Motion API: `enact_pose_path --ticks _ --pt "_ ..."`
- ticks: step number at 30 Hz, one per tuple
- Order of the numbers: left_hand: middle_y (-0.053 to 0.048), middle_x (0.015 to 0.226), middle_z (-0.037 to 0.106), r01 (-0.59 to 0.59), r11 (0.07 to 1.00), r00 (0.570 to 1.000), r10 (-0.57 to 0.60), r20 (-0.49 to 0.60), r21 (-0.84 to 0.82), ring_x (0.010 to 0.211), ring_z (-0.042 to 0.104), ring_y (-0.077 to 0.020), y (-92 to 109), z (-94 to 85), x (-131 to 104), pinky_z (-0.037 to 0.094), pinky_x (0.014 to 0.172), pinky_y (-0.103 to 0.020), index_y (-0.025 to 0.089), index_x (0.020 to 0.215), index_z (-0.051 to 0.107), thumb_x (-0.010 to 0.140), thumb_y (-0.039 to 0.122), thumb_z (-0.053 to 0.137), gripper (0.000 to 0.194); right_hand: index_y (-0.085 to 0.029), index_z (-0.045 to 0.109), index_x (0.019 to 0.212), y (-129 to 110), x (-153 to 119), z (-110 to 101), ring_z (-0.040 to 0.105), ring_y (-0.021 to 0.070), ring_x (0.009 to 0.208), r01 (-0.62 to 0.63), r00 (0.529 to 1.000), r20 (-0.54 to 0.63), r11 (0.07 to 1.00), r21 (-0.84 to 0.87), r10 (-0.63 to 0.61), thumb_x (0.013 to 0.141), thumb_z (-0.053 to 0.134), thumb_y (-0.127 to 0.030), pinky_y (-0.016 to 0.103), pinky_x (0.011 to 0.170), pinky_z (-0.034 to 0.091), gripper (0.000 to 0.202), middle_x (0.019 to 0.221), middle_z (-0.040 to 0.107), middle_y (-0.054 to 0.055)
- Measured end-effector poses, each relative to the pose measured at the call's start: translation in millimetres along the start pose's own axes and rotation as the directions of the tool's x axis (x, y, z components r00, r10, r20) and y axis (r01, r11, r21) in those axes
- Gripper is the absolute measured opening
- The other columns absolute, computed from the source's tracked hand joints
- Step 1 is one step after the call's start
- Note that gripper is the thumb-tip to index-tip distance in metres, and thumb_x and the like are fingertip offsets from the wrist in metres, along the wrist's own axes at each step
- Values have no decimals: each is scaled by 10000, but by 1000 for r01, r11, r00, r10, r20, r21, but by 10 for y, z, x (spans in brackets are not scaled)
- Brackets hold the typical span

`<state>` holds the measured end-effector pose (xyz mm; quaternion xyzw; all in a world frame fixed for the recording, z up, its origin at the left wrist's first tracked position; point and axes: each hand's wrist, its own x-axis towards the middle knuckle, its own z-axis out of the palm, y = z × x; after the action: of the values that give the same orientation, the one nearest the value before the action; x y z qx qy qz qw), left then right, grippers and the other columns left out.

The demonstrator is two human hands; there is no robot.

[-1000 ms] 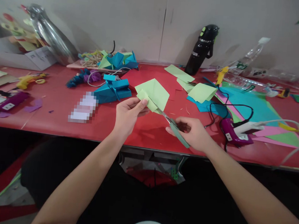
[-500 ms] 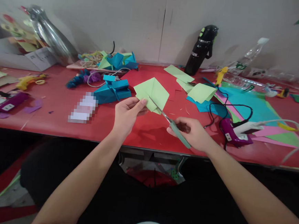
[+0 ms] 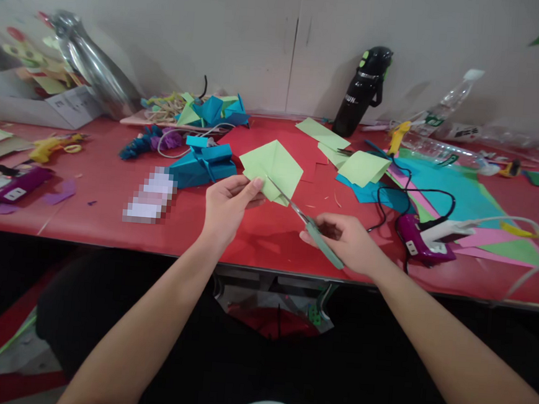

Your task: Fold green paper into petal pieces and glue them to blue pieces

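My left hand point(image 3: 232, 202) pinches the lower left edge of a light green folded paper point(image 3: 279, 163), thumb on top. The paper is held above the red table, one corner pointing away from me. In my right hand point(image 3: 344, 236) is a pair of scissors point(image 3: 321, 242) with grey-green handles, fingers wrapped round them. Their blades lie across the lower part of the paper, tips near my left thumb. Whether the blades are fully closed is hard to see. Beyond the paper lies a red sheet point(image 3: 281, 139); to its left sits a folded blue paper piece point(image 3: 202, 164).
A black bottle point(image 3: 362, 94) leans at the back wall. On the right, a purple power strip point(image 3: 418, 240) with cords lies near coloured sheets point(image 3: 466, 186) and a yellow glue gun point(image 3: 398, 137). At left are a steel jug point(image 3: 92, 57) and another yellow glue gun point(image 3: 52, 147).
The light green paper and my left hand have shifted very slightly left. The scissors stay at the paper's lower part with almost the same slant.
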<state>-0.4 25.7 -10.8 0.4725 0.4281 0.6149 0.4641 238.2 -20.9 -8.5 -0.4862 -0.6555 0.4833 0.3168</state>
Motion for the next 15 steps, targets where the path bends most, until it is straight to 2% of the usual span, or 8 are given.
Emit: enact_pose_path --ticks 7,15 --pt "-38 771 753 -3 1000 1000 3 3 14 763 759 -195 1 8 -14 653 706 -280 172 820 752 732 478 842 331 -192 612 755 -23 -6 10 439 132 634 -4 1000 -2 1000 -31 3 759 778 -574 272 552 344 417 691 503 -28" --pt "-49 792 764 5 1000 1000 -5 13 21 729 755 -184 16 21 -25 652 714 -282 163 835 759 738 474 839 336 -188 642 769 -35 -10 16 463 135 630 -8 1000 -15 998 -66 7 778 769 -559 276 563 365 393 700 550 -16"
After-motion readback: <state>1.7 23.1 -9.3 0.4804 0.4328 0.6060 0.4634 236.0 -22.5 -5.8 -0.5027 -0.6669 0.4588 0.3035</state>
